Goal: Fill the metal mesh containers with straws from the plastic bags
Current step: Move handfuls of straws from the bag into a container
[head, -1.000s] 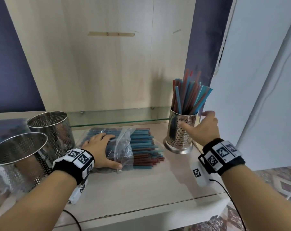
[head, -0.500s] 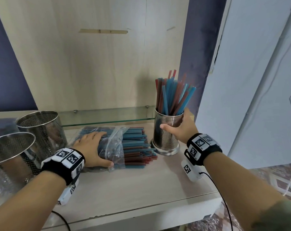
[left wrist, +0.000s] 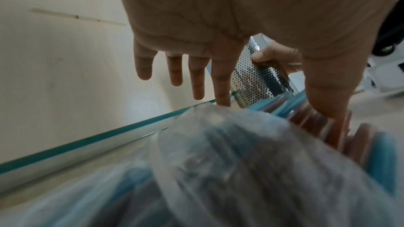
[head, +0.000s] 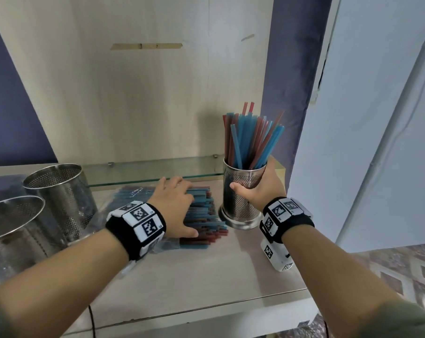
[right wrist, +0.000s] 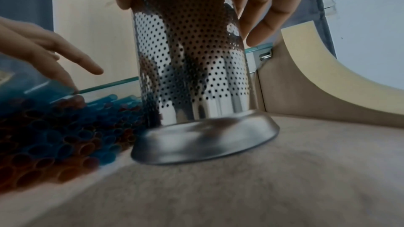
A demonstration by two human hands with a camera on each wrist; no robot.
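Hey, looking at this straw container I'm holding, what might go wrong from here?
1. The filled container looks tilted in your right hand, its base partly off the counter; the tall straws could spill.
2. The base sits right beside the loose straws under your left hand; setting it down could catch and crush their ends.

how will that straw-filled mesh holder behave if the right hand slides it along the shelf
The filled mesh container looks tall and narrow, with straws leaning out above its rim, so a high push may tip it. Its flared base probably steadies it. The right hand wraps its upper wall; the polished metal may be slippery.
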